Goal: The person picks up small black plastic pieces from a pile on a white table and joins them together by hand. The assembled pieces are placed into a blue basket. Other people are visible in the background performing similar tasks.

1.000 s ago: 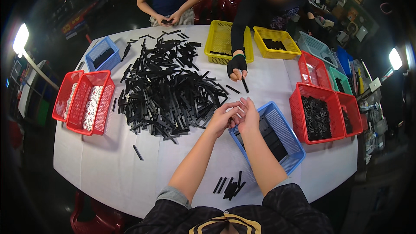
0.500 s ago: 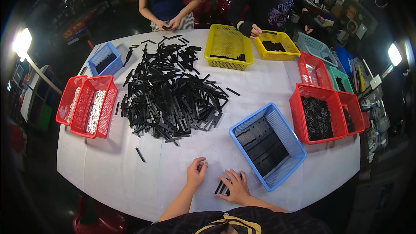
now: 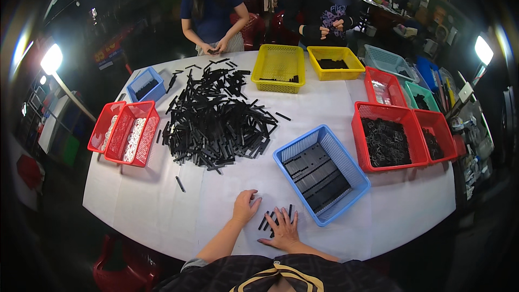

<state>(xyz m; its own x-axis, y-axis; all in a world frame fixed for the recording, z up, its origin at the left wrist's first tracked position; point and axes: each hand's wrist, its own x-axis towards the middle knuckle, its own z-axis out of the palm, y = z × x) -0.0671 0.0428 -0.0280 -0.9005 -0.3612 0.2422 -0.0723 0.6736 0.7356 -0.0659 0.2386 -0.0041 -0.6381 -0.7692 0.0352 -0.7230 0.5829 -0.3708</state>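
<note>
Near the front edge of the white table (image 3: 216,224), several short black strips (image 3: 263,220) lie side by side. My right hand (image 3: 284,232) rests over them, palm down with its fingers spread, hiding part of them. Just to its left, my left hand (image 3: 247,206) is at the table surface with thumb and fingers apart and nothing between them. A blue basket (image 3: 354,176) stands beyond my right hand, lined with rows of neatly laid black strips (image 3: 319,176). Farther off, a large heap of loose black strips (image 3: 216,124) covers the middle left.
Red baskets (image 3: 146,154) with white pieces and a small blue basket (image 3: 157,92) line the left. Yellow baskets (image 3: 278,59) stand at the far edge, before two people. More red baskets (image 3: 389,167) hold dark pieces at right. A single strip (image 3: 180,184) lies left of my hands.
My right hand has spread its fingers wider over the strips, which now lie more apart. The far-right person's hand has left the yellow basket. The whole view has shifted slightly.
</note>
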